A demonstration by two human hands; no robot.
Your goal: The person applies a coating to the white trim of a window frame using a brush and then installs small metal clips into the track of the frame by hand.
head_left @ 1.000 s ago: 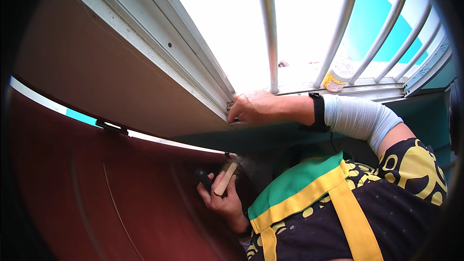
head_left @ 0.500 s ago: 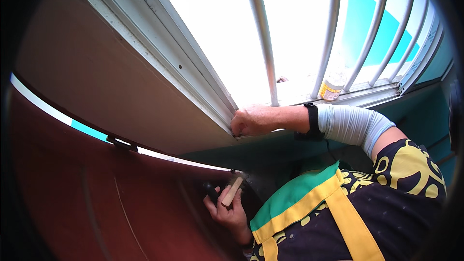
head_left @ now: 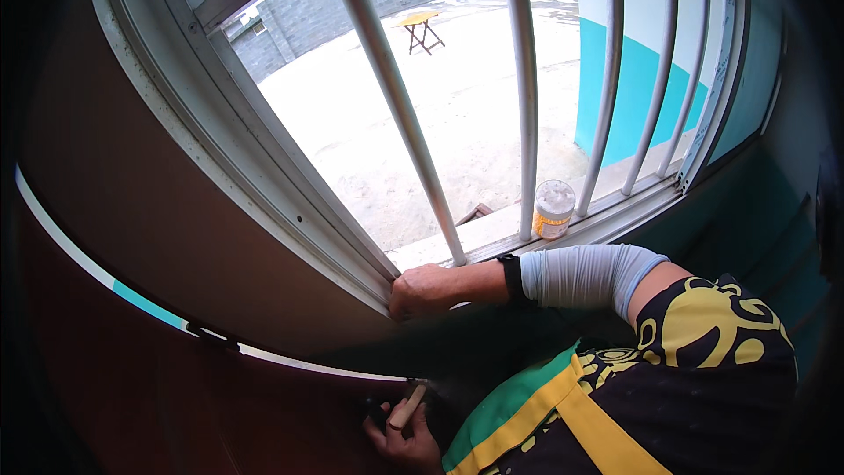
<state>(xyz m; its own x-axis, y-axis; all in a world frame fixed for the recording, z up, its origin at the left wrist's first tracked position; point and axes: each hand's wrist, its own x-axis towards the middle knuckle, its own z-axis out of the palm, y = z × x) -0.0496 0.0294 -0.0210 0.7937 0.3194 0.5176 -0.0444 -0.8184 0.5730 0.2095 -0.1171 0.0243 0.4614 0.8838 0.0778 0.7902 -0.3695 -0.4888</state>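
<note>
Fingers (head_left: 421,427), wooden handle (head_left: 409,406) lower in view

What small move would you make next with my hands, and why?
I'd probably ease the right hand back slightly from the lower corner of the window frame: it covers that spot, so what its fingertips touch is hidden. The left hand, gripping a wooden piece, is apart below and could likely stay put meanwhile.
</note>
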